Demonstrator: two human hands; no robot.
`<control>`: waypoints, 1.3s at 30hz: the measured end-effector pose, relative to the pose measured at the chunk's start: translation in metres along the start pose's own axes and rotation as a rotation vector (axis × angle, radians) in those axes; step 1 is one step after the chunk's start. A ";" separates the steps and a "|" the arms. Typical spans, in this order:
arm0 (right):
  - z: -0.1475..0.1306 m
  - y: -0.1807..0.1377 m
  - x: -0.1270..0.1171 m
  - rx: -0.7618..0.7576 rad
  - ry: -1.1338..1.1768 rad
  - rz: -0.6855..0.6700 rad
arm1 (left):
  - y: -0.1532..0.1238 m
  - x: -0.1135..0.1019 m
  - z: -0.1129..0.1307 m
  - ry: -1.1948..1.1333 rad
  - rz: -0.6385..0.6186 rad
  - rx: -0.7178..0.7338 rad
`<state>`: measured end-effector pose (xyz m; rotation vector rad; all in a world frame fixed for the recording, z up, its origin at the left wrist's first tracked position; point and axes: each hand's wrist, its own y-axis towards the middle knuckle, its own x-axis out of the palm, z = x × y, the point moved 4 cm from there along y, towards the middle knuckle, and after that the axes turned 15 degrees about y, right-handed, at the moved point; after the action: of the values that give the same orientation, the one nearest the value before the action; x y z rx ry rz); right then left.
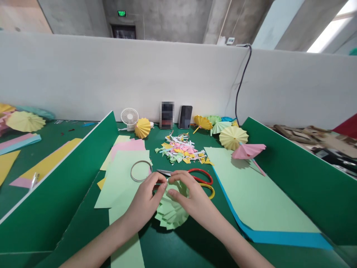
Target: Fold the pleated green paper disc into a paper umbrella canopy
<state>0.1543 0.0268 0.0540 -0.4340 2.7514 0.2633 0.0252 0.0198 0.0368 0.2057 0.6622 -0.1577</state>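
A light green pleated paper piece (pixel 171 210), fanned out with a zigzag edge, is between my two hands, above the green tabletop. My left hand (pixel 147 195) pinches its upper left edge between thumb and fingertips. Curved over the upper right side, my right hand (pixel 192 191) grips the folds, its thumb on the front and its fingertips close to the left ones. A tiny whitish spot shows where the fingertips meet; what it is I cannot make out. Just behind the hands lie scissors (pixel 201 175) with red and yellow handles, partly hidden. A ring-shaped roll (pixel 141 171) rests on green paper sheets (pixel 119 186) at the left.
Colourful paper scraps (pixel 182 149) are heaped behind the scissors. Folded paper umbrellas (pixel 233 137) stand at the back right, beside stacked green and blue sheets (pixel 259 193). A small fan (pixel 129 117) and two phones (pixel 185 117) are against the white wall. Green dividers (pixel 292 163) flank the workspace.
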 end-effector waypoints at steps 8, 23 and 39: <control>-0.001 -0.002 0.005 -0.043 -0.063 0.012 | 0.001 0.002 -0.005 -0.012 0.003 -0.025; -0.009 -0.007 0.007 -0.336 -0.355 0.019 | 0.008 -0.006 -0.010 0.093 -0.155 -0.075; -0.017 -0.013 0.007 -0.569 -0.576 0.136 | 0.010 -0.007 -0.015 -0.128 -0.031 -0.153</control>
<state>0.1474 0.0092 0.0654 -0.2488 2.1073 1.0401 0.0132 0.0335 0.0307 0.0372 0.5476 -0.1482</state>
